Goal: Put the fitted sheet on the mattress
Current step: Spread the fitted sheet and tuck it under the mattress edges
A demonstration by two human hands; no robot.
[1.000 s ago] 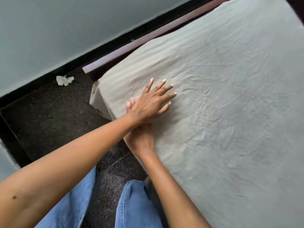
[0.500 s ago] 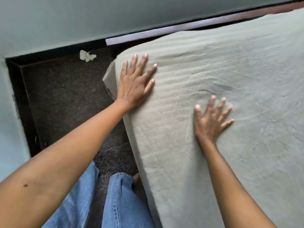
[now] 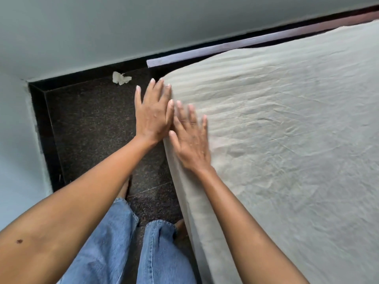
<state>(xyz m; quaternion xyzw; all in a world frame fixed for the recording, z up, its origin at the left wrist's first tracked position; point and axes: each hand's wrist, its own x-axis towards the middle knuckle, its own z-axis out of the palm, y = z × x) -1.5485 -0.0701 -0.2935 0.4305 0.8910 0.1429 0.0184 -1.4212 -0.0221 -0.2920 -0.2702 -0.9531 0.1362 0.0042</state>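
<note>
Cannot make out the fingers of the right hand [image 3: 190,138], smeared at centre frame. Cannot see the side of the sheet corner behind the left hand [image 3: 152,113]. Nothing seen of the mattress, covered wholly by the fitted sheet [image 3: 287,140], itself cut off at the right and bottom edges. Forearms cropped at lower frame. Feet mostly hidden under jeans [image 3: 114,242]. Too small to identify: white scrap [image 3: 121,78], upper left. Bed rail [image 3: 205,51] cut off upper right.

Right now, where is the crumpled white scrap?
In the head view, the crumpled white scrap lies on the dark floor upper left, by the wall, just beyond the left hand.
</note>
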